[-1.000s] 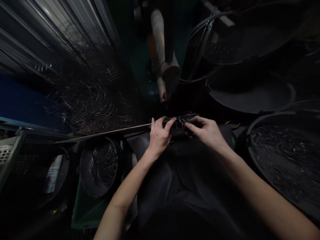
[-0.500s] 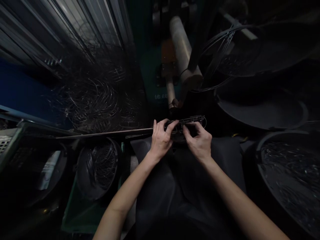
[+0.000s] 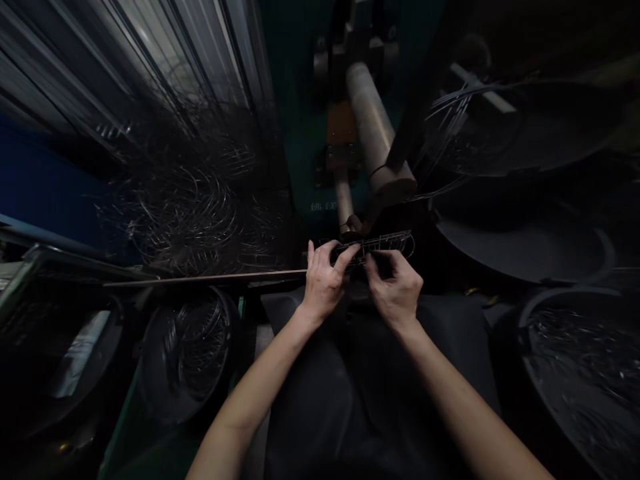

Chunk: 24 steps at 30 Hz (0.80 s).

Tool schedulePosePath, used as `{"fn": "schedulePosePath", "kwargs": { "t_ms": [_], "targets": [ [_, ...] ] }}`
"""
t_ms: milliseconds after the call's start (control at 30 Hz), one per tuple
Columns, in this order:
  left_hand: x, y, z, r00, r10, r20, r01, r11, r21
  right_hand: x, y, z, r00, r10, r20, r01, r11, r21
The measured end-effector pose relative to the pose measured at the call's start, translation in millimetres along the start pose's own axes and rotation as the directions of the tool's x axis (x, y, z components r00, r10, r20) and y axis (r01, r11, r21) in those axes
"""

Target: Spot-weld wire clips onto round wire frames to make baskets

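Note:
A small dark wire rack (image 3: 395, 239) with close parallel wires and a rounded right end lies under the machine's lower rod (image 3: 343, 200). My left hand (image 3: 324, 277) grips its left part, fingers curled over the wires. From the right, my right hand (image 3: 397, 283) has thumb and fingers pinched at the rack's near edge. My fingers cover much of the rack's middle, and the dim light hides whether a separate wire is in the right-hand pinch. Just above and beyond stands the machine's thick metal cylinder (image 3: 377, 127).
A heap of loose bent wires (image 3: 185, 213) lies at the left behind a narrow ledge (image 3: 215, 277). A black tub (image 3: 227, 333) of curved wires sits front left. More tubs stand at the right, including one (image 3: 530, 327) holding many small wire pieces. A dark apron (image 3: 320, 387) covers my lap.
The view has tilted slightly upward, so the machine and tubs sit lower in the picture. The rack's right end shows more of its wires. Both hands keep nearly the same hold.

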<state>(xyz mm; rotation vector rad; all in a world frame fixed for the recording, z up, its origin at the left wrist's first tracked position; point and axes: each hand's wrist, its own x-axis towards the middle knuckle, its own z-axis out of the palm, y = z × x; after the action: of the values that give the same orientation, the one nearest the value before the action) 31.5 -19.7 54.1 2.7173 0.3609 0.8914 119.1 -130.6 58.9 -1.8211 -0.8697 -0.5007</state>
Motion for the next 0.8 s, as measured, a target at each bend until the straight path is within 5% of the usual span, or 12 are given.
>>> {"fn": "schedulePosePath", "kwargs": {
  "t_ms": [800],
  "targets": [
    [11, -17, 9.5, 0.994, 0.091, -0.055, -0.088, 0.995, 0.049, 7, 8, 12, 1.0, 0.016, 0.019, -0.015, 0.998, -0.054]
  ]
}}
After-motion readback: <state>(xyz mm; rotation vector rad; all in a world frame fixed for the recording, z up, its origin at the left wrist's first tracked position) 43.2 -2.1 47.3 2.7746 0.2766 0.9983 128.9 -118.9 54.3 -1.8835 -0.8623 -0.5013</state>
